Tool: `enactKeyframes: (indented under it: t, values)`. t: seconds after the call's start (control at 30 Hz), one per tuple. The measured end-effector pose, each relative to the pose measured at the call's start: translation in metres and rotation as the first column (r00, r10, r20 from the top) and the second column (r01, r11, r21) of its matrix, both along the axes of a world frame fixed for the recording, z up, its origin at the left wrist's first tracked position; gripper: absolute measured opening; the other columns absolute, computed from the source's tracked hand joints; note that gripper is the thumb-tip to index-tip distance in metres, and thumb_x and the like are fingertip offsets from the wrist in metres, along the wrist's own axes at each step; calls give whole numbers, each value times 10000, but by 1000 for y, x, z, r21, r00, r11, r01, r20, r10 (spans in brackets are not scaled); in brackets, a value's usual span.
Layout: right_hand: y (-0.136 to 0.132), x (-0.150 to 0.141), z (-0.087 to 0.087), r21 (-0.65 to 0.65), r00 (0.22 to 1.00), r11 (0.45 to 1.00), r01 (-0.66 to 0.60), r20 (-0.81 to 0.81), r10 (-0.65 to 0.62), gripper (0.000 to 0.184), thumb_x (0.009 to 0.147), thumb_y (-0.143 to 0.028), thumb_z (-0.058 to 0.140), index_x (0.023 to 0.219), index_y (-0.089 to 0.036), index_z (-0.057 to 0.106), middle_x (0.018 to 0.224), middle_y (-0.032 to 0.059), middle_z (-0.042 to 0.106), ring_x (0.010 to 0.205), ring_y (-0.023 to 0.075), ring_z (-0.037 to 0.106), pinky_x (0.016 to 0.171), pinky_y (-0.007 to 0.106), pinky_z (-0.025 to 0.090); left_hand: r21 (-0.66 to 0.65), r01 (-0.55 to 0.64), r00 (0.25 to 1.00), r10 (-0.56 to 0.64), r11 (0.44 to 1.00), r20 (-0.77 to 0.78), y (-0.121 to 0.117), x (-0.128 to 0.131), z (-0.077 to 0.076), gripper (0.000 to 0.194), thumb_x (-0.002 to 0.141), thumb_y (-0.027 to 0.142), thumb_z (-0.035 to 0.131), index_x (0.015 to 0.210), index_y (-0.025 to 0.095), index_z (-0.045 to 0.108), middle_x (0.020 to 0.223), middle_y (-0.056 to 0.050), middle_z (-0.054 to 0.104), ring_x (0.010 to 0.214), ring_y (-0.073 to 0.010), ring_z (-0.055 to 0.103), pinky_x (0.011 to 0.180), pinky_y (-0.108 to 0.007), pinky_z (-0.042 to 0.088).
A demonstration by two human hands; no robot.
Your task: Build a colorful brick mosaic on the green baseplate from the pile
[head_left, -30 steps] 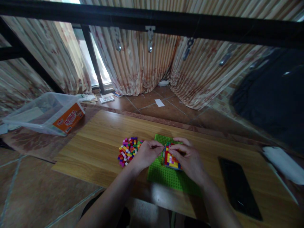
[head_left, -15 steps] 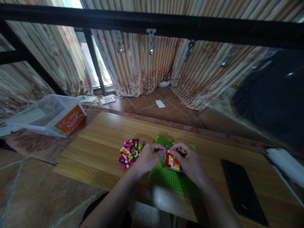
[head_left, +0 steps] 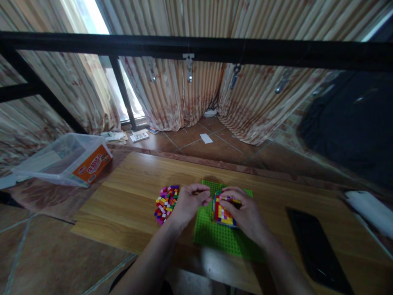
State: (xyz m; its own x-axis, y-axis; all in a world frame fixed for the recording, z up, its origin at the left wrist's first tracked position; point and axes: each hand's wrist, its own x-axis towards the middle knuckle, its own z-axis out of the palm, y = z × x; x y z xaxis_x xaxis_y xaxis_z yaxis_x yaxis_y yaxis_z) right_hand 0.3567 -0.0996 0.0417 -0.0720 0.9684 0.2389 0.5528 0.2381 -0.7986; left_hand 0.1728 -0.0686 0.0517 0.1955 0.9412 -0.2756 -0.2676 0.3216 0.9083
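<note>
A green studded baseplate (head_left: pixel 211 237) lies on the wooden table. On it sits a small rectangular build of toy bricks (head_left: pixel 223 215) in red, yellow, white and blue rows, partly covered by my right hand. My right hand (head_left: pixel 247 211) grips this build from the right, fingers along its far side and thumb over its top. My left hand (head_left: pixel 190 201) hovers over the plate's left part, apart from the build, thumb and fingers pinched together. Anything between those fingertips is too small to make out. Beside my left wrist lies a pile of loose toy bricks (head_left: pixel 166 203) in many colours.
A black tablet-like slab (head_left: pixel 316 246) lies on the table (head_left: pixel 123 205) at the right, with a white object (head_left: pixel 370 211) beyond it. At the left stands a clear plastic box (head_left: pixel 61 168) with an orange label. A black metal bar (head_left: pixel 153 46) crosses above the table.
My left hand has drawn slightly left, away from the build's edge. My right hand stays on the build. The camera view has tilted a little upward.
</note>
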Motion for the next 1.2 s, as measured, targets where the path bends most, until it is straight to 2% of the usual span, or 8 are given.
enactKeyframes:
  t: [0.13,0.27,0.53,0.83,1.0,1.1,1.2]
  values:
    - [-2,-3,7,81,999,996,40,16,-42,131,883,-364,630,917,-277,723,1135,38,661,1086,214,600,968,388,434,-63,-18,994,24,998,105,-3,-2,9,293,628,275,834,840,114,710,694,-37,710,631,-115,654,643,-229,520]
    - [-5,-10,12,153,998,988,37,46,-45,120,901,-345,620,914,-288,724,1124,26,671,1075,208,601,962,394,439,-93,17,987,-2,995,160,-4,-3,10,358,618,303,855,880,110,706,732,-48,718,668,-128,677,678,-245,533]
    - [-10,-16,11,278,999,960,-13,49,-1,141,899,-294,635,975,-347,742,1136,12,671,1036,205,615,887,388,480,-76,100,981,-86,992,175,-5,-2,7,399,631,351,844,920,119,698,721,-33,701,656,-120,660,662,-244,516]
    - [-9,-18,9,364,990,931,-28,141,-26,158,893,-301,639,1000,-358,741,1137,22,673,1017,225,609,868,424,483,-36,107,983,-101,994,152,-7,1,8,373,630,366,830,872,114,700,690,-11,675,599,-87,600,597,-213,458]
    - [-11,-23,10,309,988,951,-4,149,-45,151,914,-355,601,981,-333,736,1110,38,684,1019,231,613,898,440,477,-26,141,983,-137,990,122,-7,1,8,355,663,385,802,871,116,699,678,-14,669,606,-98,605,609,-223,447]
    - [-10,-21,14,241,995,969,57,64,-74,154,909,-370,598,928,-309,739,1124,47,672,1050,226,611,935,434,470,-7,180,979,-178,984,96,-7,-2,10,342,691,403,778,863,120,696,699,-30,683,621,-107,611,607,-224,440]
    - [-7,-8,16,135,983,975,175,-76,-166,157,871,-395,637,857,-286,749,1156,55,650,1096,231,600,961,429,466,27,106,994,-106,994,28,-2,-10,11,339,703,412,762,871,123,702,721,-41,695,619,-103,597,594,-219,426]
